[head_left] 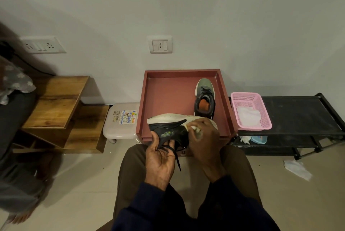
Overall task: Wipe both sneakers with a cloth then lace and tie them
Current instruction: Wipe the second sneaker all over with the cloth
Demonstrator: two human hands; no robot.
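A dark sneaker (pixel 168 128) with a pale sole is turned on its side, sole facing away, above my lap. My left hand (pixel 160 158) grips it from below at the heel side, and a black lace (pixel 177 158) dangles past my palm. My right hand (pixel 203 139) is closed on a small pale cloth (pixel 195 129) pressed against the sneaker's sole edge near the toe. The second sneaker (pixel 205 98), green and grey with an orange insole, stands upright in the red tray (pixel 168 90), laces in its eyelets.
A pink basket (pixel 261 118) holding white cloths sits on a black rack (pixel 302 111) at right. A crumpled white tissue (pixel 296 170) lies on the floor. A small white stool (pixel 121 120) and wooden shelves (pixel 61 111) stand left. A person sits at far left.
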